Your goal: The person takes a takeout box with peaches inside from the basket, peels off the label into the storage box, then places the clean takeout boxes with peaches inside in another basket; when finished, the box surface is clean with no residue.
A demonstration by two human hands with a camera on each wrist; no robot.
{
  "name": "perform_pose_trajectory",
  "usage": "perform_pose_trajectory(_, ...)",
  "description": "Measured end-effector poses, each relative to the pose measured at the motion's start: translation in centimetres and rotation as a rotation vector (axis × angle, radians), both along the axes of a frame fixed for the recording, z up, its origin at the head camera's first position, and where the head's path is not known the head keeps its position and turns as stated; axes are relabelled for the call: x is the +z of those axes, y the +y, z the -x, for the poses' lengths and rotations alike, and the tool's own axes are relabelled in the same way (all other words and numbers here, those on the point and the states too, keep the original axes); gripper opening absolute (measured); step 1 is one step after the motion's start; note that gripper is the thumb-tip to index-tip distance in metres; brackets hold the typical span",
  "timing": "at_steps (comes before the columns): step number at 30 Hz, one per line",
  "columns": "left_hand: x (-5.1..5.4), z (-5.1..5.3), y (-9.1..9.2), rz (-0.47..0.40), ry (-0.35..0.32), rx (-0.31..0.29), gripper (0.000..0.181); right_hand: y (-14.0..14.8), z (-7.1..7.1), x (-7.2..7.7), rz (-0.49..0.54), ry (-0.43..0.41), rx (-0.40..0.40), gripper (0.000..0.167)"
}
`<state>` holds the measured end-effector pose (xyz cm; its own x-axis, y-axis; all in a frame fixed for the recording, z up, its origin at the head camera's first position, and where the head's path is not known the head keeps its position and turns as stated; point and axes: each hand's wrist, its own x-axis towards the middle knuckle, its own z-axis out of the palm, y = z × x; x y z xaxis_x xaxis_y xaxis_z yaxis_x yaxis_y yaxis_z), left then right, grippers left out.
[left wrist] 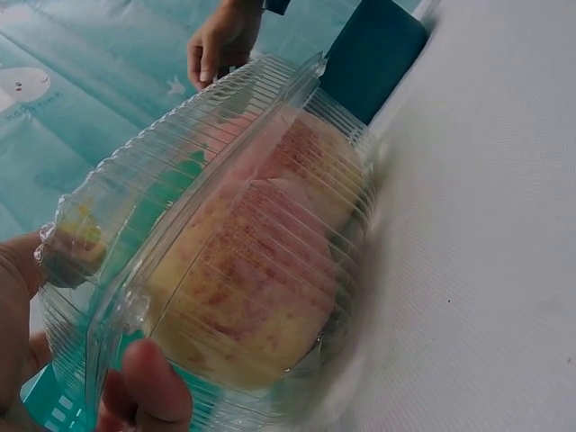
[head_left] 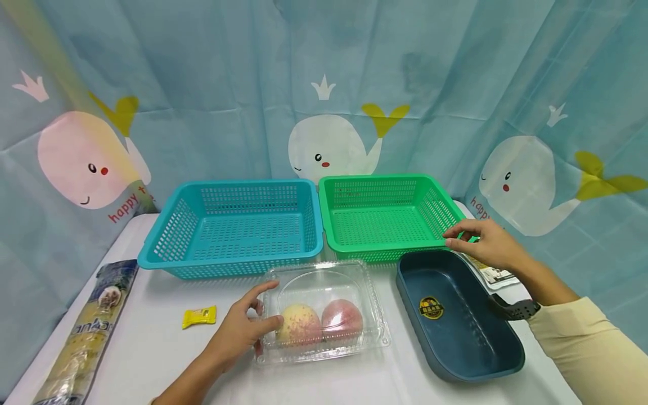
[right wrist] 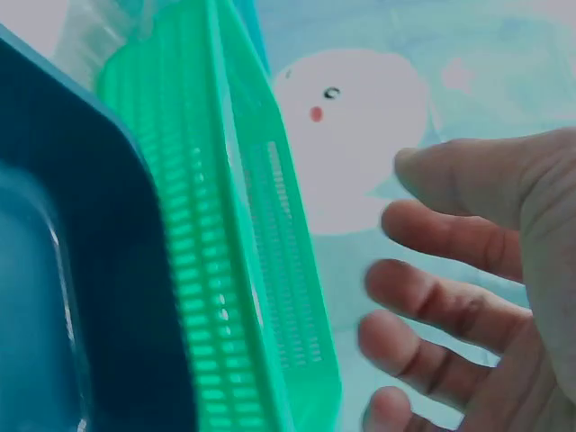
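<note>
A clear plastic clamshell box (head_left: 324, 281) lies on the white table, with a yellowish peach (head_left: 298, 325) and a pinker peach (head_left: 342, 319) inside. My left hand (head_left: 238, 326) grips the box by its left side, thumb and fingers around the edge. In the left wrist view, the peaches (left wrist: 252, 279) show through the ribbed plastic. Over the right front corner of the green basket (head_left: 445, 247) hovers my right hand (head_left: 483, 243), holding nothing. In the right wrist view its fingers (right wrist: 441, 297) are spread and loosely bent, beside the basket.
Left of the green basket stands a blue basket (head_left: 230, 264). A dark blue tub (head_left: 455, 315) sits at the right, with a partly hidden packet (head_left: 493, 274) behind it. A small yellow packet (head_left: 199, 316) and a long noodle-like bag (head_left: 91, 332) lie on the left.
</note>
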<state>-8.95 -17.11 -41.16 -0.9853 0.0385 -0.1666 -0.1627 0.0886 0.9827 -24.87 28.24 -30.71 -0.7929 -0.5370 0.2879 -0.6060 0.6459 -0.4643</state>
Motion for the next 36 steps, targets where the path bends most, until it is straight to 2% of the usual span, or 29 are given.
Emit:
perform_pose_trajectory(5, -0.2, 0.0, 0.1, 0.001, 0.016, -0.001, 0.070, 0.7, 0.9, 0.3, 0.034, 0.021, -0.099, 0.023)
perform_pose_trajectory(9, -0.4, 0.1, 0.0, 0.031, 0.051, -0.010, 0.067, 1.4, 1.9, -0.3, 0.030, -0.026, -0.145, 0.037)
perform_pose_trajectory(14, -0.4, 0.2, -0.6, 0.013, 0.052, -0.097, 0.065, 2.2, 2.9, -1.3, -0.015, -0.050, -0.184, 0.047)
perform_pose_trajectory(18, -0.4, 0.4, -1.1, -0.049, 0.031, -0.161, 0.061, 2.7, 3.6, -2.1, -0.062, -0.072, -0.213, 0.052)
perform_pose_trajectory(22, -0.5, 0.5, -1.3, -0.113, 0.027, -0.188, 0.058, 3.0, 4.2, -3.0, -0.105, -0.102, -0.221, 0.058)
perform_pose_trajectory(27, -0.9, 0.4, -1.4, -0.169, 0.056, -0.202, 0.057, 3.3, 4.8, -4.1, -0.136, -0.164, -0.203, 0.067)
perform_pose_trajectory(33, -0.9, -0.2, -1.3, -0.208, 0.064, -0.215, 0.056, 3.6, 5.0, -4.8, -0.169, -0.225, -0.206, 0.076)
perform_pose_trajectory(36, -0.5, -0.7, -1.2, -0.235, 0.080, -0.230, 0.056, 3.7, 5.0, -4.9, -0.178, -0.237, -0.213, 0.078)
